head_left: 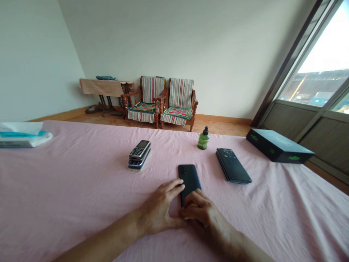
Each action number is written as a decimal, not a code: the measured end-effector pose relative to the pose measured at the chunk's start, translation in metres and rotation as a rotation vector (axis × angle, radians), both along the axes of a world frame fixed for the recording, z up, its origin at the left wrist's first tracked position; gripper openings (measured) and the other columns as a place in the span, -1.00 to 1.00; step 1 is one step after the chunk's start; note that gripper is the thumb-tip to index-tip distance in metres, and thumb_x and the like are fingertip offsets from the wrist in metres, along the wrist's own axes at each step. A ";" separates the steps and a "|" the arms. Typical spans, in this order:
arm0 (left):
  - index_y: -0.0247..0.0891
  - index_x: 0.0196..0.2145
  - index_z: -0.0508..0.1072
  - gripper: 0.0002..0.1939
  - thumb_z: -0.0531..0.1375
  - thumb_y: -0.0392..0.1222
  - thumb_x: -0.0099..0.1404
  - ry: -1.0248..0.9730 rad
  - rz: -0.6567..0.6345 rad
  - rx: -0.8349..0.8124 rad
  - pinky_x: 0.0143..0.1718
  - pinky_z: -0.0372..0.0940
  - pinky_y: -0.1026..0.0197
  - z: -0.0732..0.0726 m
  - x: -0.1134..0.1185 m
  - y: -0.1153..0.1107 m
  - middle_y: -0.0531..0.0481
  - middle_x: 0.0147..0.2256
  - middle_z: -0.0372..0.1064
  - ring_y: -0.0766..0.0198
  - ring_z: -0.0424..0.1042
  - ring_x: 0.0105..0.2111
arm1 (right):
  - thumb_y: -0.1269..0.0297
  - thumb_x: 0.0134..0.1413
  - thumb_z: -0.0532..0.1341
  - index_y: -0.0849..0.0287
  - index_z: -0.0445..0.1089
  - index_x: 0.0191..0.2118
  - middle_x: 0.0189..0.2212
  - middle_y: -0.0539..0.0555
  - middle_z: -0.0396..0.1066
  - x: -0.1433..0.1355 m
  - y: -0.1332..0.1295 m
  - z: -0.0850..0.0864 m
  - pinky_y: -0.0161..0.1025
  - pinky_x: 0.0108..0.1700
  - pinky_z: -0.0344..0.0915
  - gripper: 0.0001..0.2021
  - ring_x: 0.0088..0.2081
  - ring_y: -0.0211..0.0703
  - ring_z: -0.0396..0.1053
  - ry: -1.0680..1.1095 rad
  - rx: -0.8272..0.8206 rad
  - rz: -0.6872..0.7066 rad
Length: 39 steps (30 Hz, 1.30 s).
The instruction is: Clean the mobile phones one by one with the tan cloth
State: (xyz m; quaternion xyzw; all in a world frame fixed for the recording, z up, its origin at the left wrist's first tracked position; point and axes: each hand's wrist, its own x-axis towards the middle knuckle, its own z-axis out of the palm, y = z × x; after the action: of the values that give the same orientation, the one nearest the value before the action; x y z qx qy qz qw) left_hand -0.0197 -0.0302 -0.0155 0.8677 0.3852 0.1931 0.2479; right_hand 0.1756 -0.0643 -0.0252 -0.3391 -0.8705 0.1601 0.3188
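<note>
A dark smartphone [188, 178] lies back up on the pink cloth, its camera bump at the far left corner. My left hand [160, 207] braces it, with the fingertips on its left edge and the thumb stretched round its near end. Over the phone's lower part, my right hand [204, 209] is closed with bent fingers around something yellowish that looks like a small cloth [192, 215]; most of it is hidden in the fingers. The phone's near end is covered by my hands.
Keypad phones are stacked [139, 153] at the left. A green spray bottle [203, 139] stands beyond the smartphone, and a smartphone stack [233, 165] lies to the right. A black box [280, 143] and a tissue pack [24, 136] sit at opposite sides of the pink cloth [89, 174].
</note>
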 end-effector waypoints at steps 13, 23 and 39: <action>-0.26 0.19 0.26 -0.14 0.42 -0.01 -0.03 0.034 -0.031 0.009 0.20 0.12 -0.06 0.003 0.001 0.000 -0.23 0.25 0.08 -0.04 0.15 0.21 | 0.51 0.25 0.04 0.19 0.45 -0.25 -0.31 0.13 0.38 0.031 -0.013 0.002 -0.21 -0.25 0.28 -0.76 -0.25 -0.13 0.27 -0.092 0.030 0.073; -0.25 0.19 0.25 -0.12 0.44 -0.07 -0.07 0.007 -0.046 0.005 0.20 0.11 -0.05 0.001 -0.002 0.001 -0.22 0.26 0.06 -0.04 0.13 0.22 | 0.48 0.26 0.05 0.17 0.45 -0.30 -0.30 0.12 0.38 0.027 -0.012 0.012 -0.21 -0.24 0.31 -0.76 -0.23 -0.13 0.27 -0.114 0.003 0.089; -0.32 0.10 0.37 -0.26 0.42 -0.06 -0.03 -0.005 0.015 0.119 0.17 0.18 -0.09 -0.002 0.000 -0.005 -0.28 0.17 0.22 -0.09 0.23 0.16 | 0.62 0.13 0.02 0.12 0.48 -0.25 -0.35 0.10 0.37 0.028 -0.021 0.001 -0.26 -0.31 0.34 -0.66 -0.29 -0.15 0.32 0.007 -0.020 -0.125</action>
State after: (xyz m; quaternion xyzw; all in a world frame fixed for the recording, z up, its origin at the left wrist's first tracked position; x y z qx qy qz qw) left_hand -0.0194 -0.0351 -0.0179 0.8776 0.3786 0.2199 0.1953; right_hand 0.2032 -0.0848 -0.0242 -0.3954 -0.8449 0.1498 0.3276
